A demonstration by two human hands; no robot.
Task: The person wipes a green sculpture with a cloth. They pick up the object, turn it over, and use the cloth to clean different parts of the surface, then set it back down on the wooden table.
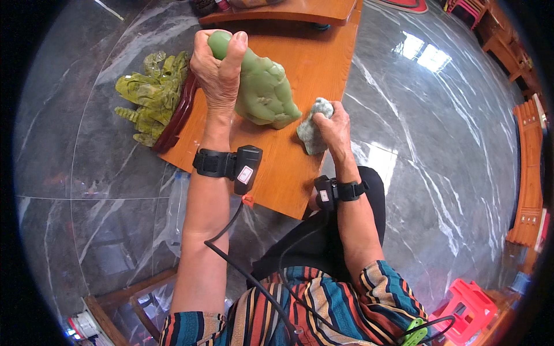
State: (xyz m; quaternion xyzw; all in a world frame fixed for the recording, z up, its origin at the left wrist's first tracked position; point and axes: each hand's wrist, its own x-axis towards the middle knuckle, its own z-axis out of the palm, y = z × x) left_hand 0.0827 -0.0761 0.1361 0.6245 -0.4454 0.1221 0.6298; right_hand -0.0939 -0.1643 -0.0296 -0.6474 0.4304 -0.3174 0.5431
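My left hand point(216, 75) is wrapped around the rounded narrow end of a large pale green carved stone point(265, 97), which looks like jade. The stone's broad, lumpy part slants down to the right over the orange-brown wooden table point(277, 173); whether it rests on the wood I cannot tell. In my right hand point(338, 125) is a crumpled grey-green cloth point(309, 136), near the table's right edge and apart from the stone. A yellow-green stone carving point(151, 97), attached to a dark red wooden base point(181, 114), lies on its side at the table's left edge.
A raised wooden shelf point(281, 16) stands at the table's far end, with items on it. Pink plastic stools point(465, 309) are at the lower right. Wooden furniture point(528, 173) lines the right side. Black cables point(259, 281) run from my wrist devices across my lap.
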